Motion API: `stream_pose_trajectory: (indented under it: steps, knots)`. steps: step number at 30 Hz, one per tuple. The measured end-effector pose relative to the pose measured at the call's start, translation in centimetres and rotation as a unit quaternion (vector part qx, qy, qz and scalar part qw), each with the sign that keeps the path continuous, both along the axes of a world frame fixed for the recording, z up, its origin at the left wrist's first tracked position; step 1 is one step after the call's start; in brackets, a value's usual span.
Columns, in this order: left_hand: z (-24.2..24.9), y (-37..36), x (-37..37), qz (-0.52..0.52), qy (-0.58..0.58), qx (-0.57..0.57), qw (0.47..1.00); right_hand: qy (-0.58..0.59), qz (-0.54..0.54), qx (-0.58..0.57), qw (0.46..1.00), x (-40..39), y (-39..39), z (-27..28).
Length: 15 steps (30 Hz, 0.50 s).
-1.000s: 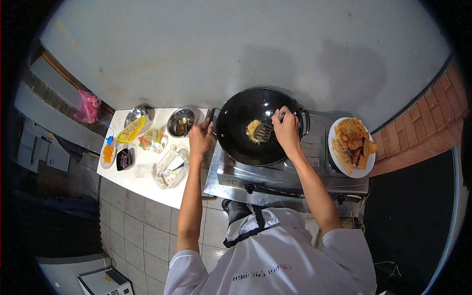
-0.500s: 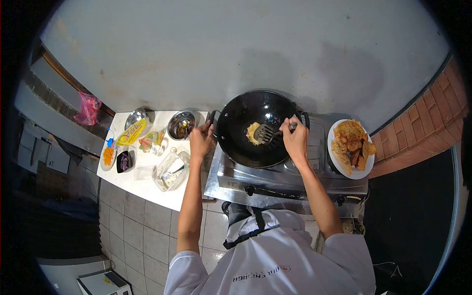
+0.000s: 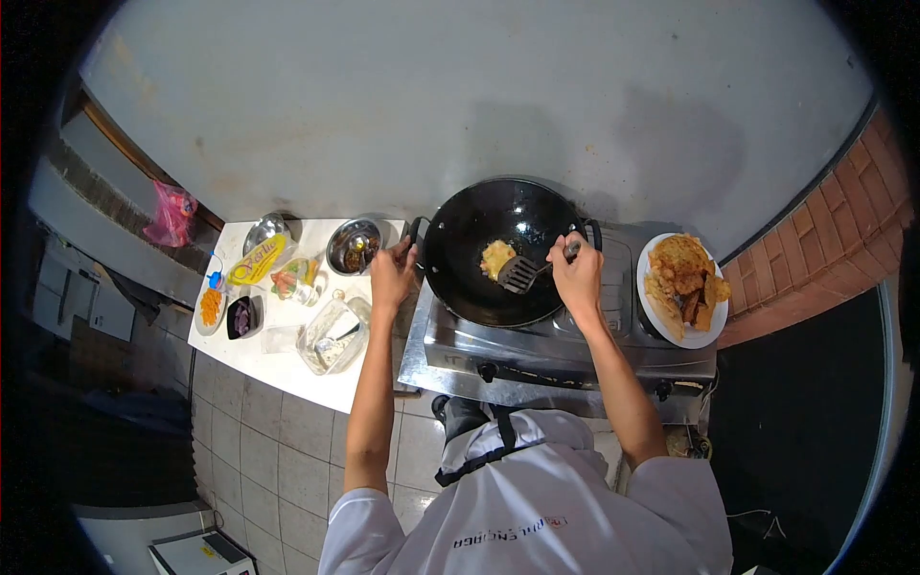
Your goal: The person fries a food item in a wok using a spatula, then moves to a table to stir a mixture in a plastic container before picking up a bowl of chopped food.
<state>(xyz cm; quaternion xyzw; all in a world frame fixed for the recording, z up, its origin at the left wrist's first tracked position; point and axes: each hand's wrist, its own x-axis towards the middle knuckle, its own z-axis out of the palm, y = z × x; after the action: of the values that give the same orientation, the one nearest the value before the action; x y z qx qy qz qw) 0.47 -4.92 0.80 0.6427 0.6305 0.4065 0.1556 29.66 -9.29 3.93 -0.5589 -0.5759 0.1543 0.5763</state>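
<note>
A: Where do you have the small golden piece of food (image 3: 497, 259)?
B: It lies inside your black wok (image 3: 460, 287), near the middle, on the dark, shiny surface.

A: What is beside it?
B: Your slotted spatula (image 3: 518, 274), its head slanting down at the food's lower right edge. Whether they touch, you cannot tell from here.

A: And your fingers?
B: Those of your right hand (image 3: 577, 268) are closed around the spatula's handle, over the wok's right side. Those of your left hand (image 3: 391, 276) are closed on the wok's left handle (image 3: 415, 230).

A: What is under and around the wok?
B: You have it on a metal gas stove (image 3: 450, 335). To its right, a white plate (image 3: 707, 335) bears a heap of browned fried food (image 3: 680, 264).

A: And to your left?
B: A white bench (image 3: 278, 372). Nearest the wok is a metal bowl (image 3: 337, 234) with dark contents; below it, a clear rectangular container (image 3: 321, 359) with a utensil inside. Further left are a yellow-labelled packet (image 3: 257, 261), a black bowl (image 3: 242, 331) of purple pieces and a light dish (image 3: 206, 326) of orange pieces.
</note>
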Motion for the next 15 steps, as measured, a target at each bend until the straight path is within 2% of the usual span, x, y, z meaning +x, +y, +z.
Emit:
stream_pose_trajectory:
  steps: [15]
  knots:
    - [-0.2,-0.3,0.0,-0.006,-0.004,-0.009,1.000,-0.031,0.007,-0.045,0.999,-1.7,0.3,0.1]
